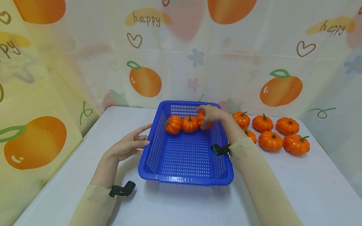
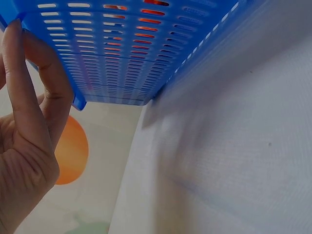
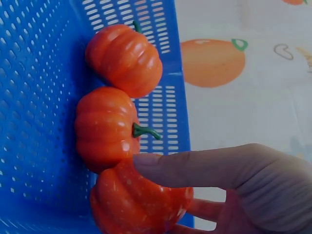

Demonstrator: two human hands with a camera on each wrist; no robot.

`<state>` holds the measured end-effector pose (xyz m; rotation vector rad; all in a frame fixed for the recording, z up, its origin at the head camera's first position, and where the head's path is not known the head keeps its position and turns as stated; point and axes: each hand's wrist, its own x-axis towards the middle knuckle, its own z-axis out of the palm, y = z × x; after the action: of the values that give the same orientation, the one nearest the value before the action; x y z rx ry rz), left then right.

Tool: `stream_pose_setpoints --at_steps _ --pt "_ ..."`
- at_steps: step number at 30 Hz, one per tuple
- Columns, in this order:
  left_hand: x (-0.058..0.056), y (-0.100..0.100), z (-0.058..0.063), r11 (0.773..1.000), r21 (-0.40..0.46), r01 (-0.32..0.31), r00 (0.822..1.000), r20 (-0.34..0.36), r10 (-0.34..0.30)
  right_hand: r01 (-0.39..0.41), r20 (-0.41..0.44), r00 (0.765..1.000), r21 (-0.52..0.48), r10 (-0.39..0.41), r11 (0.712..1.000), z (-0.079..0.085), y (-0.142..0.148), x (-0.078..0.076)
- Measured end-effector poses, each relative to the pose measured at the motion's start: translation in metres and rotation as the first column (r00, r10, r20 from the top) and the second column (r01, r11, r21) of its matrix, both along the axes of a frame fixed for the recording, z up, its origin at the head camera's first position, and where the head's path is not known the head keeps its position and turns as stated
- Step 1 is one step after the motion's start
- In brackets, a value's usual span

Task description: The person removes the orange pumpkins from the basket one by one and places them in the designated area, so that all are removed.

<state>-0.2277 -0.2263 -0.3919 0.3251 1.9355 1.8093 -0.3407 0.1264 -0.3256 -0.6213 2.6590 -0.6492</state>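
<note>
A blue plastic basket (image 1: pixel 183 180) with slotted walls sits in the middle of the table. Along its far end lie three small orange pumpkins: one on the left (image 1: pixel 173 125), one in the middle (image 1: pixel 189 124) and one on the right (image 1: pixel 209 125). My right hand (image 1: pixel 210 114) reaches over the basket's right side and grips the right pumpkin, partly covering it. In the right wrist view the thumb (image 3: pixel 180 168) lies across this pumpkin (image 3: pixel 136 200), which touches the middle one (image 3: pixel 105 129). Fairly straight fingers of my left hand (image 1: pixel 129 144) touch the basket's left rim from outside.
Several more pumpkins (image 1: pixel 270 141) stand in two rows on the white table (image 1: pixel 308 185), right of the basket. My right forearm partly hides the nearest ones. A printed curtain (image 1: pixel 175 62) hangs behind the table and along its sides.
</note>
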Motion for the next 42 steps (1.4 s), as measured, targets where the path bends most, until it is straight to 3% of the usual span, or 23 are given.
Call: stream_pose_setpoints --at_steps 6,10,15,23,28,32,36,42 --pt "0.001 0.0 0.0 1.0 0.008 0.0 1.0 0.0 0.0 0.003 -0.012 1.0 0.121 -0.002 0.993 0.0 -0.002 0.001" --pt "0.002 0.0 0.001 1.0 0.015 0.004 1.0 0.002 -0.004 0.006 -0.005 1.0 0.142 -0.005 0.99 0.002 -0.003 0.004" --pt "0.0 -0.001 0.0 1.0 0.01 0.002 1.0 0.0 -0.002 0.024 -0.059 0.998 0.145 -0.015 0.989 0.002 -0.004 0.006" --pt "0.001 -0.001 0.001 1.0 0.005 -0.004 1.0 0.0 0.004 0.047 -0.088 0.995 0.09 -0.04 0.995 0.0 -0.002 0.002" --pt "0.001 0.0 0.001 1.0 0.014 0.005 1.0 0.004 -0.005 0.076 -0.107 0.992 0.05 -0.07 0.996 0.006 0.0 0.003" --pt "0.001 0.0 0.001 1.0 0.01 0.005 1.0 0.004 -0.005 0.095 -0.131 0.986 -0.095 -0.107 0.991 0.014 0.002 0.004" --pt "0.0 0.0 0.001 1.0 0.004 0.001 1.0 0.002 -0.001 0.106 -0.087 0.987 -0.308 -0.139 0.946 0.024 0.009 0.008" --pt "0.0 0.0 0.0 0.999 0.04 0.023 1.0 -0.002 -0.023 0.117 0.056 0.993 -0.565 -0.104 0.817 0.037 0.034 0.013"
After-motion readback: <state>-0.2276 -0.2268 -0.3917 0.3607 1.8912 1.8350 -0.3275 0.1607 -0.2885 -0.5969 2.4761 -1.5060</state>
